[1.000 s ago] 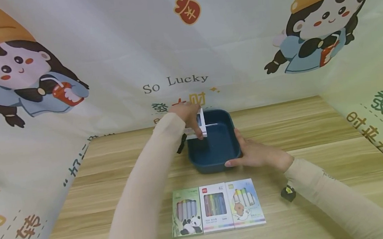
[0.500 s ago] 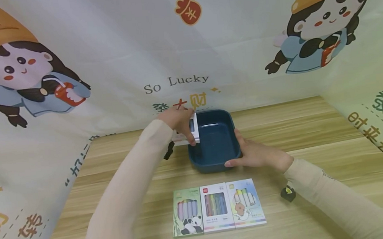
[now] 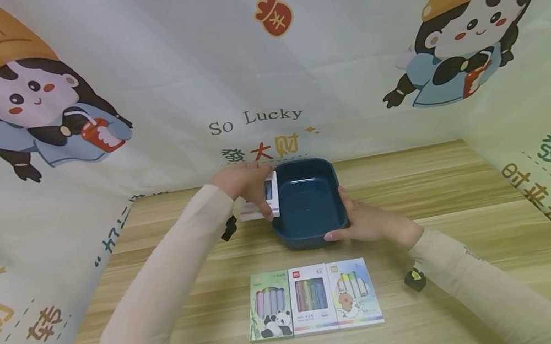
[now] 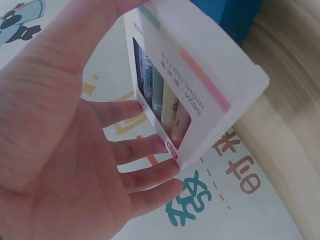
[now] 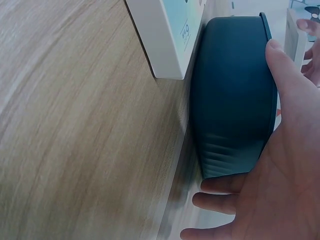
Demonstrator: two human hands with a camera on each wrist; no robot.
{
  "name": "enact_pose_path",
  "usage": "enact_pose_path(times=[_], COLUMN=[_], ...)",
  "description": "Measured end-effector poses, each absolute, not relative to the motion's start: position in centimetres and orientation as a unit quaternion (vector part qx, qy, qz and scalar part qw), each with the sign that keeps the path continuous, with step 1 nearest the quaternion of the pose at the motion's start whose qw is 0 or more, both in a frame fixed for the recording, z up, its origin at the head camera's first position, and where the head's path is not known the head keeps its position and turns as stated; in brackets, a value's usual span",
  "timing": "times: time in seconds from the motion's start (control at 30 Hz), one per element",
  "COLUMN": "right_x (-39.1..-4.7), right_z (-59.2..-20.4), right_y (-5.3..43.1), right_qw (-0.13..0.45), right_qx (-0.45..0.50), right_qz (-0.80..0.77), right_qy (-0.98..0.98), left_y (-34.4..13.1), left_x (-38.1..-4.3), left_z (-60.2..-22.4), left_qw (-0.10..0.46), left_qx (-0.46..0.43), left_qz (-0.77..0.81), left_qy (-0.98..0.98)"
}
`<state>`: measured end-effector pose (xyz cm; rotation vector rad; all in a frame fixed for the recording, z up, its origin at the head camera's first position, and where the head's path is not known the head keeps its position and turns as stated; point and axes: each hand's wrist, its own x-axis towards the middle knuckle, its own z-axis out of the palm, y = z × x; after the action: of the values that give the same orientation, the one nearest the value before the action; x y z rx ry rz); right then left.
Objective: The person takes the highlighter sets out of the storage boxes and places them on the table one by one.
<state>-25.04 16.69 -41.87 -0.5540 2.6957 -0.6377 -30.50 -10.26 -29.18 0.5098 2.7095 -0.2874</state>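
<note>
My left hand (image 3: 242,183) pinches a white box of highlighters (image 4: 215,65) between thumb and fingers, at the left rim of a dark blue bin (image 3: 309,207). Through the box's window several pastel highlighters show, and its front carries a rainbow stripe. Nothing lies inside the bin. At the bin's front right corner rests my right hand (image 3: 372,221), its thumb along the front rim and its fingers against the right wall. In the right wrist view those fingers (image 5: 222,185) are fairly straight and spread beside the wall.
In front of the bin, three marker boxes lie side by side: a green panda box (image 3: 270,325), a white box (image 3: 315,320) and a light blue one (image 3: 366,310). The wooden table (image 3: 431,190) meets a printed cloth backdrop (image 3: 346,76) behind and at both sides.
My left hand has carried the highlighter box left and slightly toward me, from over the bin to its left rim. The right hand and the bin stay in place.
</note>
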Motion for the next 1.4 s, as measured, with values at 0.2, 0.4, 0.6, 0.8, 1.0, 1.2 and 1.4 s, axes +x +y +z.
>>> enact_pose_path(times=[0.2,0.4,0.6,0.8,1.0,1.2,1.4], right_x=[-25.0,-24.9,-25.0,-25.0,-25.1,-25.0,-25.0], right_z=[-41.8,-41.9,-42.0,-41.9,-42.0,-41.9,-42.0], right_y=[16.7,16.6,16.6,16.6,16.6,16.6,16.7], right_qw=[0.154,0.152,0.151,0.149,0.149,0.153,0.154], right_qx=[-0.197,-0.197,-0.197,-0.198,-0.200,-0.196,-0.197], right_qz=[-0.233,-0.235,-0.235,-0.232,-0.229,-0.229,-0.227], right_qy=[0.940,0.939,0.940,0.941,0.941,0.941,0.941], left_y=[-10.6,-11.2,-11.8,-12.8,-14.0,-15.2,-15.9], left_x=[-30.0,-29.7,-29.2,-28.7,-27.7,-26.6,-25.8], left_z=[-29.5,-29.6,-29.7,-29.8,-29.8,-30.0,-30.4], left_qw=[0.187,0.190,0.183,0.185,0.191,0.178,0.169], left_qx=[0.167,0.181,0.195,0.205,0.203,0.210,0.210], left_qz=[-0.098,-0.097,-0.092,-0.072,-0.056,-0.040,-0.042], left_qy=[0.963,0.960,0.959,0.958,0.959,0.960,0.962])
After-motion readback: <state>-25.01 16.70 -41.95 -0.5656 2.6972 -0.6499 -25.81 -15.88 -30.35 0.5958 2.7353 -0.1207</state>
